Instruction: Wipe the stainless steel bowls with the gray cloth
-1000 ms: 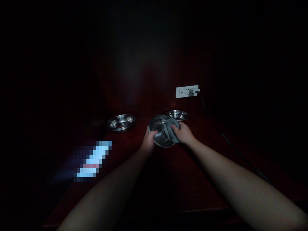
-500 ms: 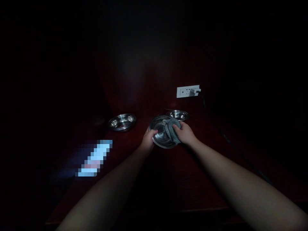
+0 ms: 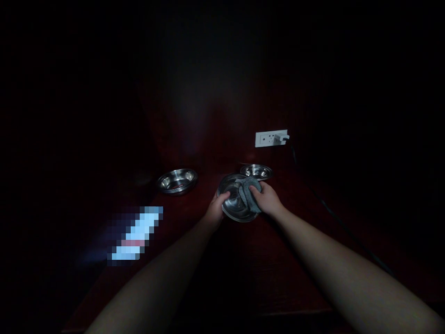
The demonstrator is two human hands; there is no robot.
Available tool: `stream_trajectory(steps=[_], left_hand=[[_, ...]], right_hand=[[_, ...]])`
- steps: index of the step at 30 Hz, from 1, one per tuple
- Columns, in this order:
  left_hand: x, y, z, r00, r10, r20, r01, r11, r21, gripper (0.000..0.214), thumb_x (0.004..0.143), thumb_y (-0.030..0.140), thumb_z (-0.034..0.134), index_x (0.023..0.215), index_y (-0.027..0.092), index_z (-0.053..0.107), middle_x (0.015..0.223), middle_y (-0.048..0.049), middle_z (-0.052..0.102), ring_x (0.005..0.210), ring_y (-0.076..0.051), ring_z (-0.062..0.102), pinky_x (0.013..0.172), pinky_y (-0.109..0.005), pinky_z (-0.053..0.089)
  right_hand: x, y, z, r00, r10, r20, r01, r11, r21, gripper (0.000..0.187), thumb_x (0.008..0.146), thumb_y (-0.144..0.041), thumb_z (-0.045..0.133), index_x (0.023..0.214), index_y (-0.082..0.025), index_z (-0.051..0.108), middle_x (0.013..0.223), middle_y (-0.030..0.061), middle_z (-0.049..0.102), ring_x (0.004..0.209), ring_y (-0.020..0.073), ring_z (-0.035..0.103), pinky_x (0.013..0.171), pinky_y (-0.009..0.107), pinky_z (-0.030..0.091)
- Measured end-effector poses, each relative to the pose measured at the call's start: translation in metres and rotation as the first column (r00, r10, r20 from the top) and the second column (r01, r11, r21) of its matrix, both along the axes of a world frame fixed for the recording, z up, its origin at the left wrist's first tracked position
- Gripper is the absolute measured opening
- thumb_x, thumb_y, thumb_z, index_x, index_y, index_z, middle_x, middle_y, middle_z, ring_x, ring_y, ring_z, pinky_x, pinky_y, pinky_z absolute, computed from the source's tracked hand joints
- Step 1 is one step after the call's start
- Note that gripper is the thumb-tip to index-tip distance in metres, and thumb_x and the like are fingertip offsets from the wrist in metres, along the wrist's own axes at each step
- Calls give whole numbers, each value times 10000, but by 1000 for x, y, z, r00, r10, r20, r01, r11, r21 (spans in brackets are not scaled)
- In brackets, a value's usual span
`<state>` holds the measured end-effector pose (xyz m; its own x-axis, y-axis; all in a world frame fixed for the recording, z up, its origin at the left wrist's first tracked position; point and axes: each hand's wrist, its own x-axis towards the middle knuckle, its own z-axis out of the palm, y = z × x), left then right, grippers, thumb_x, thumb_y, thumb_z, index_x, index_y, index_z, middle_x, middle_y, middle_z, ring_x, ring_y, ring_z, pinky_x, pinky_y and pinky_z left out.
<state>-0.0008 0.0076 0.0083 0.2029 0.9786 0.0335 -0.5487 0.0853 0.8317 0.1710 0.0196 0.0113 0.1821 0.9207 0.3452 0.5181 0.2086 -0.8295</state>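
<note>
A shiny metal bowl (image 3: 232, 204) is tilted toward me above the dark red table. My left hand (image 3: 216, 208) grips its left rim, with the thumb over the inside and the other fingers hidden underneath. A grey-green cloth (image 3: 249, 194) is bunched in my right hand (image 3: 268, 198), closed and pressed over the bowl's right rim and inner wall. Just behind, another metal bowl (image 3: 257, 171) rests on the table, its front edge partly covered by the cloth. Stacked metal bowls (image 3: 177, 180) stand farther left.
A bright pixelated rectangle (image 3: 137, 236) lies at the left on the dark red table (image 3: 278, 278). On the back wall is a white socket plate (image 3: 264, 139) with a plug in it. Its dark cable (image 3: 333, 211) runs down the right side. Surroundings are very dark.
The whole scene sits slightly lower in view. Both hands still hold the bowl and cloth, with the bowl tipped a little differently and the cloth still at its right side.
</note>
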Motion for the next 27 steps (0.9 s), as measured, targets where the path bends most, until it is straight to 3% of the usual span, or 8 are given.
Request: stream_trajectory(steps=[4, 9, 15, 20, 27], left_hand=[[3, -5, 3, 1000, -7, 30, 6, 998, 55, 487, 711, 302, 633, 1163, 168, 512, 1101, -104, 627, 973, -244, 605, 907, -406, 432], [5, -9, 5, 998, 51, 49, -54, 996, 64, 579, 667, 241, 675, 1209, 205, 472, 1078, -78, 638, 981, -236, 603, 911, -398, 433], [6, -5, 8, 996, 17, 88, -14, 999, -39, 429, 727, 279, 584, 1134, 148, 537, 1001, -94, 669, 971, -248, 612, 904, -409, 439], [6, -6, 12, 993, 11, 116, -5, 999, -50, 306, 750, 265, 533, 990, 93, 614, 944, -103, 687, 949, -225, 619, 938, -365, 420], [4, -13, 18, 994, -86, 66, 93, 991, -98, 301, 786, 298, 483, 943, 97, 643, 900, -101, 695, 941, -239, 619, 935, -388, 420]], right_hand=[[-2, 0, 1, 1000, -2, -30, 2, 1000, -24, 319, 772, -407, 478, 916, -146, 592, 834, 80, 660, 710, 177, 602, 640, 277, 439], [-5, -3, 4, 998, -23, -53, 21, 999, -39, 315, 774, -410, 472, 896, -146, 592, 805, 72, 658, 684, 168, 598, 609, 263, 432], [-6, -4, 3, 1000, -5, -29, 4, 999, -39, 312, 783, -382, 460, 945, -145, 583, 873, 81, 655, 748, 175, 602, 665, 280, 440], [-7, -4, 3, 999, 20, -41, -22, 999, -37, 317, 788, -372, 453, 976, -147, 575, 907, 87, 649, 785, 182, 601, 702, 291, 442], [-3, -5, 6, 999, 20, -42, -21, 999, -34, 306, 778, -365, 451, 963, -160, 582, 911, 77, 647, 787, 186, 596, 719, 304, 440]])
